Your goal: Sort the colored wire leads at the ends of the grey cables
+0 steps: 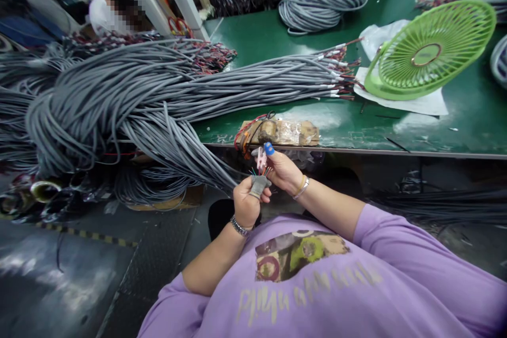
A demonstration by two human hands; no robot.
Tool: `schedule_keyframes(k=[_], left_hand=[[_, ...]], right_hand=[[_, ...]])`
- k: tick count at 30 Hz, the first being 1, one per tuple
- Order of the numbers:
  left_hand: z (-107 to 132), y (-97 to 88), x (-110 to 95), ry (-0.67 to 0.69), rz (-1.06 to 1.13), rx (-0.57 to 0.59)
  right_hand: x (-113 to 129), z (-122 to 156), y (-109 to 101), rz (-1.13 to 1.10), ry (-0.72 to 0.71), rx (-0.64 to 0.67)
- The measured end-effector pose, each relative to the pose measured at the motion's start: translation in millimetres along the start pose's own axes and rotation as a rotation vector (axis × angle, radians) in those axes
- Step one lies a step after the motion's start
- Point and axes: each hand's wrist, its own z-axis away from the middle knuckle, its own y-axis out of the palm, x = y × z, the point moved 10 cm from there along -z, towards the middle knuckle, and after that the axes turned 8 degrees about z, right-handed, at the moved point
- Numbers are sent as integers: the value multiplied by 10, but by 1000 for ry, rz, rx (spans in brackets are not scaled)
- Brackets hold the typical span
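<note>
My left hand, with a grey wrap at its thumb, is closed around a cable end. Thin coloured wires fan out above its fingers. Close against it, my right hand pinches a small pink clip-like tool beside the wire tips; a blue finger cover sits on one digit. A bundle of grey cables runs from the left down towards my left hand. Just beyond both hands, a wooden block with a taped-on piece and red and black leads lies at the table edge.
Large coils of grey cable cover the left of the green table, stripped ends pointing right. A green fan stands at the right on white sheets. Another cable coil lies at the back. Other people are partly visible beyond the table.
</note>
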Motion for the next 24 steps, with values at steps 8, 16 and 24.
schedule_keyframes(k=[8,16,24], left_hand=[[-12,-17,20,-6,-22,5],[-5,-4,-33,14,12,14],[-3,8,-48,25,39,21]], right_hand=[[-37,-14,-23,14,9,2],[-115,9,-38,-34,90,-10],[-184,39,-16,-23,169,59]])
